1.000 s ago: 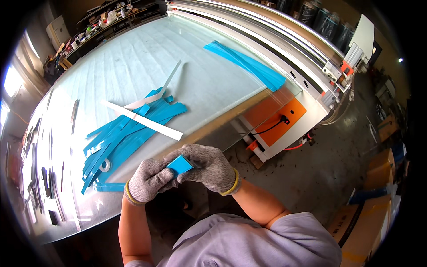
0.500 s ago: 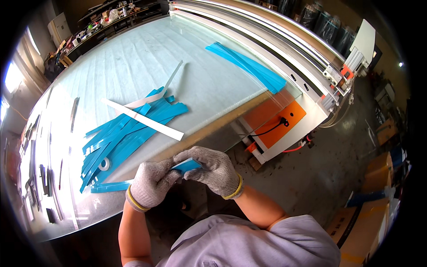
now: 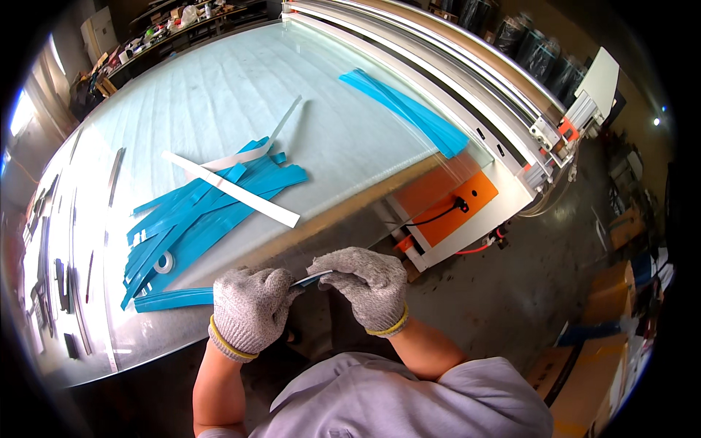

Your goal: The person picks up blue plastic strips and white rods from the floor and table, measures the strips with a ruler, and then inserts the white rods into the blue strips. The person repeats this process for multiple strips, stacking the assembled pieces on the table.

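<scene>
My left hand (image 3: 252,305), in a grey knit glove with a yellow cuff, is closed round a blue strip (image 3: 175,298). One length of that strip sticks out to the left over the table edge; its other end shows edge-on between my hands. My right hand (image 3: 365,286), gloved alike, has its fingers curled over that end and pinches it. Beyond my left hand lies a loose pile of blue strips (image 3: 208,212). Across the pile rest a white strip (image 3: 234,191) and a curled pale strip (image 3: 252,155). A small white tape roll (image 3: 164,262) sits on the pile's near side.
The glass-topped table (image 3: 328,124) spreads ahead, with a second blue bundle (image 3: 409,109) at its far right by a long white machine rail (image 3: 438,80). An orange panel (image 3: 456,212) with a black cable is at right. Thin dark rods (image 3: 73,285) lie at left; cardboard boxes (image 3: 584,372) stand lower right.
My hands have drawn slightly apart, the right one moving right. The strip's end has turned from showing its blue face to edge-on. The view has shifted a little.
</scene>
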The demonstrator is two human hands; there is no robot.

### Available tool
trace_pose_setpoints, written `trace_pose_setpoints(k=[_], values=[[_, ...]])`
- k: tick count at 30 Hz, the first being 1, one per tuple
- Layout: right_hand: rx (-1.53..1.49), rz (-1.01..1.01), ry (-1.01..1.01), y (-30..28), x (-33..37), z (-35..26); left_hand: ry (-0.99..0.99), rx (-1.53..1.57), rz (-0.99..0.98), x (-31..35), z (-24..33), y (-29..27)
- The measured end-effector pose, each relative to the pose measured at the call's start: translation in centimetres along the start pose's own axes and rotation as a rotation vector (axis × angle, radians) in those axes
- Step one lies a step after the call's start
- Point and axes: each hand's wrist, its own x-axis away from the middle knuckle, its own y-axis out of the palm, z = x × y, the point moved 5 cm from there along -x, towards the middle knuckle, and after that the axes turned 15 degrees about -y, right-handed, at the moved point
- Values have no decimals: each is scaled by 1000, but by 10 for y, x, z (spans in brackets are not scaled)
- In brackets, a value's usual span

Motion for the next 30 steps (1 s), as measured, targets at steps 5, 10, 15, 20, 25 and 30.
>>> trace_pose_setpoints(k=[5, 10, 15, 20, 25, 30], values=[[-129, 70, 113, 3, 6, 8, -18, 18, -44, -1, -4, 2], [6, 14, 33, 6, 1, 2, -23, 137, 6, -1, -7, 0], [-27, 43, 135, 13, 3, -6, 31, 165, 40, 9, -15, -6], [-435, -47, 138, 36, -9, 10, 22, 183, 74, 37, -30, -20], [-191, -512, 2, 113, -76, 35, 72, 151, 99, 65, -33, -40], [19, -860, -530, 240, -94, 40, 86, 153, 94, 81, -43, -54]])
